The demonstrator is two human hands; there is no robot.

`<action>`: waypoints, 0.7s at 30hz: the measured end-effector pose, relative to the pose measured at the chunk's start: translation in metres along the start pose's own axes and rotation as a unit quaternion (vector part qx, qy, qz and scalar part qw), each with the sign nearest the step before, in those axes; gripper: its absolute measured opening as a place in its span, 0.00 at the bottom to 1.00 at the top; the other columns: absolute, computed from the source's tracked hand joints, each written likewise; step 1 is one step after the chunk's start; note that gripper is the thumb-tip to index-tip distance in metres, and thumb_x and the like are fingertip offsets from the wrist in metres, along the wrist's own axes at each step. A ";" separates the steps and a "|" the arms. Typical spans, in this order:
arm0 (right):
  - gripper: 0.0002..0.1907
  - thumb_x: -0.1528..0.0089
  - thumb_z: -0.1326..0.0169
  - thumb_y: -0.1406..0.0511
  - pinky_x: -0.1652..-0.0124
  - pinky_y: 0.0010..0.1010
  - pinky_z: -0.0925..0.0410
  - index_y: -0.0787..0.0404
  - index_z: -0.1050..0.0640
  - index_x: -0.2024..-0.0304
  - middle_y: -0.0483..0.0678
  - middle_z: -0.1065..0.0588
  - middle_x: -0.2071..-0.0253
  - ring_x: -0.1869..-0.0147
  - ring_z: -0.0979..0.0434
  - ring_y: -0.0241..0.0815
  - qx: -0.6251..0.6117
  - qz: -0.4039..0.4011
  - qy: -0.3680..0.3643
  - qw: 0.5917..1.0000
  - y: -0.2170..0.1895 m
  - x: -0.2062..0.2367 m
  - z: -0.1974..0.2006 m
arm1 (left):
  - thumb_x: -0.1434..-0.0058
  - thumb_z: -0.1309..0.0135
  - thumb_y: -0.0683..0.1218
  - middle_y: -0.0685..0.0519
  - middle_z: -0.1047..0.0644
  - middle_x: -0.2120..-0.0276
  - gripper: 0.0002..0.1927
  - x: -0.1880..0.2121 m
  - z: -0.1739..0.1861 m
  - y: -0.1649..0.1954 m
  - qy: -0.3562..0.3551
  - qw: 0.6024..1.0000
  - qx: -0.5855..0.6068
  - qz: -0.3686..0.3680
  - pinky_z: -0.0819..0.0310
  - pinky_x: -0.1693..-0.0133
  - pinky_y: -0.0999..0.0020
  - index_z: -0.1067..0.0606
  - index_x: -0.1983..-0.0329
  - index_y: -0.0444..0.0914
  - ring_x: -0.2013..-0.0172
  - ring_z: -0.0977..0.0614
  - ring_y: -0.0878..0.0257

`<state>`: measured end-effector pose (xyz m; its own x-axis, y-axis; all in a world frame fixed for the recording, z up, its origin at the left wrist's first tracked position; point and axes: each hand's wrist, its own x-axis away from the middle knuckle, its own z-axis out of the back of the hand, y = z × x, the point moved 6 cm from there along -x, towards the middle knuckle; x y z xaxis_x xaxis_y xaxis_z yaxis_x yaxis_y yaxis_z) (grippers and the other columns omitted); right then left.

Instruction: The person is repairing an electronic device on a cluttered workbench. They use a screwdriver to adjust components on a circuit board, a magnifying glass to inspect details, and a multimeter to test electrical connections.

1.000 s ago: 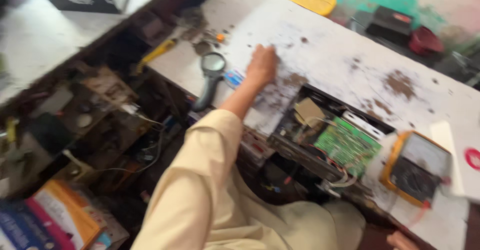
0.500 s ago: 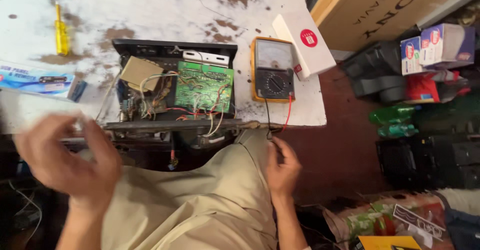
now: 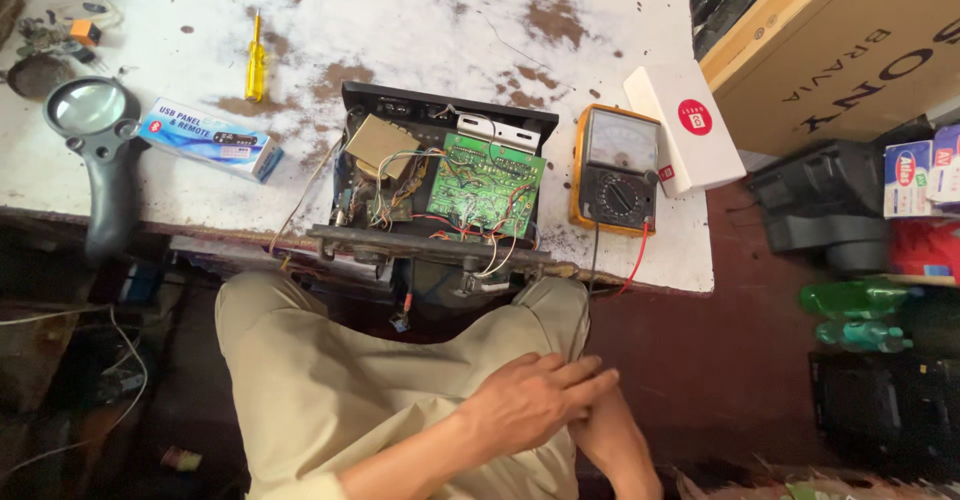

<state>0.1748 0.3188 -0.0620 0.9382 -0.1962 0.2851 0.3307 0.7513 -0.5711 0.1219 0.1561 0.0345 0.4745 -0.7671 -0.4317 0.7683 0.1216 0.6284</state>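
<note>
My left hand point(image 3: 540, 400) lies flat on my lap, fingers stretched out over my right hand point(image 3: 612, 442), which is mostly hidden beneath it. Neither hand touches the bench. In front of my knees an opened black electronic chassis point(image 3: 440, 175) sits at the edge of the stained white table point(image 3: 420, 30). It shows a green circuit board point(image 3: 487, 170), a tan transformer point(image 3: 380, 145) and loose wires. To its right lies a yellow analogue multimeter point(image 3: 615, 170). The meter's red and black leads point(image 3: 632, 260) hang over the table edge.
A white box with a red dot point(image 3: 685, 128) lies beside the meter. A yellow screwdriver point(image 3: 256, 58), a small blue box point(image 3: 208, 138) and a black magnifier point(image 3: 95, 130) lie to the left. Cardboard cartons point(image 3: 850, 50), green bottles point(image 3: 860, 315) and dark equipment crowd the floor on the right.
The view has swung from the table's left side to straight over the chassis. My left hand came down from in front of me and now rests over the right hand on my lap.
</note>
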 end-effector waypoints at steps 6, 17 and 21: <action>0.11 0.44 0.40 0.65 0.59 0.39 0.27 0.60 0.19 0.60 0.58 0.20 0.64 0.58 0.18 0.54 0.018 -0.051 0.077 0.996 0.030 0.030 0.058 | 0.35 0.42 0.49 0.45 0.24 0.66 0.13 -0.026 0.008 -0.014 0.031 0.994 0.080 0.062 0.27 0.52 0.53 0.23 0.70 0.35 0.58 0.22 0.46; 0.16 0.32 0.46 0.57 0.48 0.53 0.30 0.60 0.16 0.50 0.69 0.25 0.54 0.46 0.27 0.67 0.235 -0.322 0.291 0.870 0.159 0.055 0.101 | 0.38 0.42 0.45 0.44 0.24 0.69 0.10 -0.017 0.041 -0.034 0.086 0.972 0.151 0.160 0.28 0.58 0.54 0.23 0.72 0.33 0.61 0.22 0.45; 0.23 0.22 0.56 0.51 0.55 0.52 0.31 0.62 0.21 0.45 0.63 0.31 0.53 0.53 0.27 0.62 0.106 -0.250 0.435 0.858 0.120 0.068 0.132 | 0.35 0.44 0.44 0.46 0.23 0.60 0.07 -0.015 0.036 -0.027 0.007 0.982 0.112 0.154 0.27 0.57 0.54 0.23 0.64 0.34 0.60 0.21 0.46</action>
<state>0.2648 0.4786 -0.0100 0.4354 -0.8550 -0.2818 0.7750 0.5153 -0.3660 0.0785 0.1422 0.0471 0.6757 -0.7074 -0.2072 0.4754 0.2035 0.8559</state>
